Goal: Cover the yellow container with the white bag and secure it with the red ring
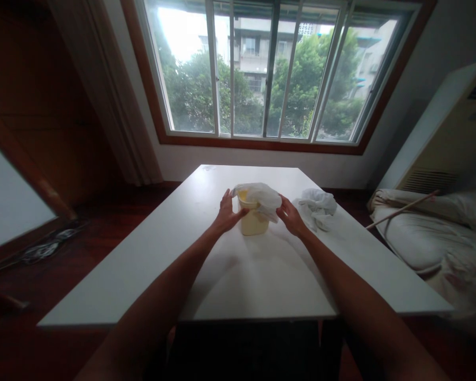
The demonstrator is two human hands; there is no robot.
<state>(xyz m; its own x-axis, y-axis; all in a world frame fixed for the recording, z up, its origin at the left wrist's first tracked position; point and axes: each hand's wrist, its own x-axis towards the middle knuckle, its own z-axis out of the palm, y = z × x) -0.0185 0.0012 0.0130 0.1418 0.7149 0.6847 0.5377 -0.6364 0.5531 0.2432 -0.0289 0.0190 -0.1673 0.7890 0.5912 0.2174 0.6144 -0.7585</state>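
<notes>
Our arms (158, 288) are reaching fwd; L hand (226, 215) is spreading wide at bin (254, 224), R hand (292, 216) pinching bag (267, 194), which is covering bin top only pt. way.

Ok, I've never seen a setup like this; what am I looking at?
There's no machine: it's a person working bare-handed, seen by one head-worn camera looking forward and down. On the white table stands a small pale-yellow bin, a thin whitish plastic bag draped over part of its top. The right hand holds the bag's side; the left hand is at the bin's left, its exact grip too small to tell. A crumpled white bundle lies farther right.
</notes>
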